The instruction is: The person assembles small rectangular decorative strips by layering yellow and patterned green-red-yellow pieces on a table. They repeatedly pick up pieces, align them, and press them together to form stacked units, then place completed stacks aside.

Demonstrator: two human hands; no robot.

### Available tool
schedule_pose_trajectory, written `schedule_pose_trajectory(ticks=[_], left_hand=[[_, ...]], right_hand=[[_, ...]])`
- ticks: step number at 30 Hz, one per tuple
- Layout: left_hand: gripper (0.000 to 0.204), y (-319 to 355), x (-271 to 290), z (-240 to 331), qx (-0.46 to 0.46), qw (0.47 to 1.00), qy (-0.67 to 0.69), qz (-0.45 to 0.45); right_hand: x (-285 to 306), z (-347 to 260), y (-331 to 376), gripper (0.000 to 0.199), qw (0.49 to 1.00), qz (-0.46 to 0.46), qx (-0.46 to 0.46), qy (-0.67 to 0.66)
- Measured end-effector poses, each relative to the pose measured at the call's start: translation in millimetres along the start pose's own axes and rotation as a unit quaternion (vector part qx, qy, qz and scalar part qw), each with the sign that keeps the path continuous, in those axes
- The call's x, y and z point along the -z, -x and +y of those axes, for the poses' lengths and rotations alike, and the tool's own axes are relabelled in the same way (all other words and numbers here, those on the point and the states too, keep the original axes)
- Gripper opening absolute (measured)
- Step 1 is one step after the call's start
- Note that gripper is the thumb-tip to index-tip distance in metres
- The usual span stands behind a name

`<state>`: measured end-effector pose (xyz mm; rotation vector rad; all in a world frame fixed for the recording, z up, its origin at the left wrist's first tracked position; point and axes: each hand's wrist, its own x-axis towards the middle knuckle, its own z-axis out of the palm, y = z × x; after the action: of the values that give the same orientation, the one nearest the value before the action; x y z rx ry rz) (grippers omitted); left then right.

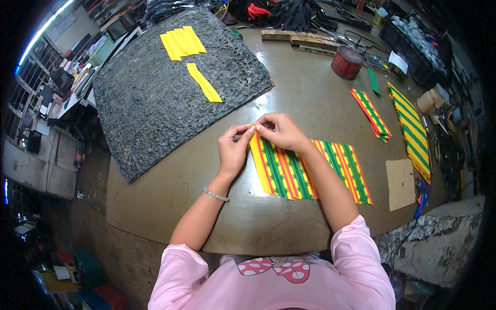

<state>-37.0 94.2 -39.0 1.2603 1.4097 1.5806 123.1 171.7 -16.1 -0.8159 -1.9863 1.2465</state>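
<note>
Both hands meet over the table, fingertips pinched together at the top end of a yellow strip point(261, 166). My left hand point(235, 147) grips this end from the left, and my right hand point(283, 133) from the right. The strip lies along the left edge of a row of patterned strips point(284, 173) in green, yellow and red. My right forearm crosses over the row and hides part of it. More patterned strips point(345, 168) show to the right of that forearm. The fingers cover the pinched tip itself.
A rough dark slab point(155, 93) at the far left bears several yellow strips point(183, 43) and a single yellow strip point(204, 82). Rightward lie a small patterned stack point(371, 114), green-yellow striped pieces point(409, 129), cardboard point(400, 184), a red tin point(346, 63) and blue-handled cutters point(421, 205).
</note>
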Motion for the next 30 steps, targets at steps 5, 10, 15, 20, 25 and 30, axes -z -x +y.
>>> schedule_pose_trajectory(ticks=[5,10,15,20,25,30], left_hand=[[0.014,3.9,-0.5,5.6,-0.093,0.993,-0.062,0.027],[0.014,12.3,-4.4,16.7,-0.223,0.959,-0.177,0.004],[0.012,21.8,-7.7,27.3,-0.258,0.948,-0.178,-0.059],[0.011,56.1,18.0,52.6,-0.275,0.889,-0.176,-0.323],[0.023,135.6,43.8,81.8,-0.316,0.805,-0.21,-0.456],[0.031,184.7,38.0,81.3,-0.292,0.827,-0.206,-0.434]], right_hand=[[-6.3,7.1,-3.3,0.027,0.998,-0.008,-0.041,-0.057],[-4.3,13.0,-5.9,0.025,0.995,-0.02,-0.065,-0.073],[-2.0,15.8,-6.6,0.028,0.996,0.013,-0.086,-0.033],[-13.6,24.8,-5.5,0.022,0.983,0.11,0.047,0.136],[-23.4,39.6,-4.9,0.019,0.966,0.108,0.116,0.202],[-12.2,18.9,-16.0,0.027,0.96,-0.014,0.023,0.279]])
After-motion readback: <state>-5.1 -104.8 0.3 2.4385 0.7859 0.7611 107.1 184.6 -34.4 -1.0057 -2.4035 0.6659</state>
